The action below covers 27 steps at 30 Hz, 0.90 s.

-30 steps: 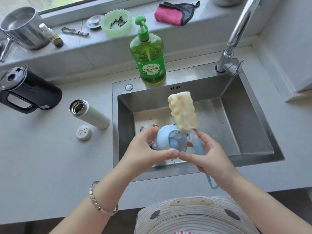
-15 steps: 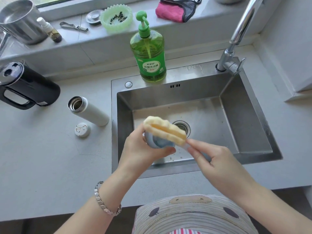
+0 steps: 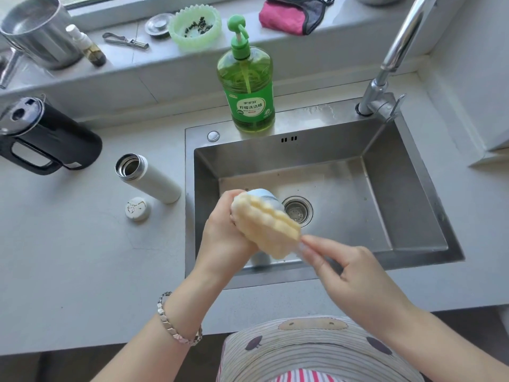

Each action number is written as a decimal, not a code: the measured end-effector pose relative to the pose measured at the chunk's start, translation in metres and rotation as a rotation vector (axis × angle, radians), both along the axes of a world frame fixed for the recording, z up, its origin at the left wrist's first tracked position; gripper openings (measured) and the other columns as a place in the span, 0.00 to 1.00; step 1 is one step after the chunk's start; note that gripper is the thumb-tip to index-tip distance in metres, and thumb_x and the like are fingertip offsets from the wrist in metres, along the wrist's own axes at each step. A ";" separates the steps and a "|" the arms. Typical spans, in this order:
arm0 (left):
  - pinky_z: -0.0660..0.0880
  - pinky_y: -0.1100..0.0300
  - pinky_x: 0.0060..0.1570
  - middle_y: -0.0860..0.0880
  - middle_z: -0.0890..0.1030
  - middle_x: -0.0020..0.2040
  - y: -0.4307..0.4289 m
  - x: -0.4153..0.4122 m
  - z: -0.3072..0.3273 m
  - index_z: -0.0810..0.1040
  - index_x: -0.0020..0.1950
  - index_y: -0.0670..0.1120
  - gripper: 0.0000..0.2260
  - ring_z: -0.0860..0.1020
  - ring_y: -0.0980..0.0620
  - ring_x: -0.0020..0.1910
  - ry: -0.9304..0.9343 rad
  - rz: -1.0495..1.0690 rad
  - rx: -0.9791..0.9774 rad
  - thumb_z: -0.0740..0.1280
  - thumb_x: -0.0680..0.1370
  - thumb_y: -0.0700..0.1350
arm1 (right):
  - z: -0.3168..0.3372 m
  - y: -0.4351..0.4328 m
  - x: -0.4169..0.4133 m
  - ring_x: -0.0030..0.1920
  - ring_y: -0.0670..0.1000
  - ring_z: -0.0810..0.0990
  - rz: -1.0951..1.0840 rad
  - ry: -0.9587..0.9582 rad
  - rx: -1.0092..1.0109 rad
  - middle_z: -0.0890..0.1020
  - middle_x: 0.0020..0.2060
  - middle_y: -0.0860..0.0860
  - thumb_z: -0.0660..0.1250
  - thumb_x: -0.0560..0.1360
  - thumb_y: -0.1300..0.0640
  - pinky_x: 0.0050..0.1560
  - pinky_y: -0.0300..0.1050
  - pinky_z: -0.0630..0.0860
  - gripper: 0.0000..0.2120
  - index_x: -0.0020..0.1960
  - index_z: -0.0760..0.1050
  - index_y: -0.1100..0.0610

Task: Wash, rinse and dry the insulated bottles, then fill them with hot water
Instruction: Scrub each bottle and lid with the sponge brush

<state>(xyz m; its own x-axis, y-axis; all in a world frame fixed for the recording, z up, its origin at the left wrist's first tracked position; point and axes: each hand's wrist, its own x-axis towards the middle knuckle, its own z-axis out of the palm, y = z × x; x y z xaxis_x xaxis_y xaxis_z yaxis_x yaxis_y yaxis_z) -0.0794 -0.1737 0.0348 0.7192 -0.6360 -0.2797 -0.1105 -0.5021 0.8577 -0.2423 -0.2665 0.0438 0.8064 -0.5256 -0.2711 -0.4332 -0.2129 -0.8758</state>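
Note:
Over the steel sink (image 3: 407,188) my left hand (image 3: 223,238) grips a light blue bottle part (image 3: 264,195), mostly hidden behind a yellow sponge brush (image 3: 265,226). My right hand (image 3: 349,279) holds the brush by its handle, and the sponge head lies pressed across the blue part. A white insulated bottle (image 3: 148,179) lies open on the counter left of the sink. Its white cap (image 3: 137,208) rests beside it.
A green dish soap bottle (image 3: 246,84) stands behind the sink, the tap (image 3: 396,59) at the back right. A black kettle (image 3: 44,136) sits at far left. The sill holds a steel pot (image 3: 38,31), a green basket (image 3: 195,26) and a pink cloth (image 3: 286,13).
The sponge head swung down from upright and now lies across the blue part. My right hand moved right and lower along the handle.

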 end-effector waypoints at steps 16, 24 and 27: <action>0.79 0.61 0.40 0.51 0.82 0.44 0.003 0.008 0.002 0.76 0.51 0.52 0.30 0.80 0.59 0.39 0.288 0.175 -0.086 0.81 0.51 0.46 | -0.008 -0.010 0.001 0.23 0.47 0.65 -0.076 0.046 -0.168 0.79 0.28 0.53 0.61 0.76 0.49 0.29 0.43 0.62 0.12 0.58 0.76 0.44; 0.81 0.56 0.44 0.49 0.81 0.48 0.001 0.008 0.009 0.75 0.57 0.47 0.30 0.82 0.54 0.45 0.551 0.255 -0.125 0.75 0.56 0.48 | -0.020 -0.040 0.001 0.44 0.41 0.80 -0.213 0.156 -0.044 0.82 0.36 0.39 0.60 0.78 0.52 0.45 0.35 0.72 0.13 0.60 0.77 0.48; 0.81 0.51 0.46 0.45 0.79 0.55 0.003 0.009 0.007 0.74 0.62 0.45 0.33 0.81 0.45 0.53 0.662 0.271 -0.180 0.80 0.60 0.44 | -0.006 -0.027 0.004 0.26 0.40 0.70 -0.177 0.051 0.004 0.74 0.25 0.43 0.60 0.78 0.54 0.30 0.30 0.65 0.12 0.57 0.77 0.46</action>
<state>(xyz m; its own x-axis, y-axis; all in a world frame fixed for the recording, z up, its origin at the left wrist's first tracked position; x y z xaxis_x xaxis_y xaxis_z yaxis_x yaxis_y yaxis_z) -0.0702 -0.1709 0.0418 0.5748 -0.5368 -0.6176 0.5670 -0.2829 0.7736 -0.2379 -0.2932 0.0376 0.6865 -0.6572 -0.3111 -0.5072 -0.1262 -0.8525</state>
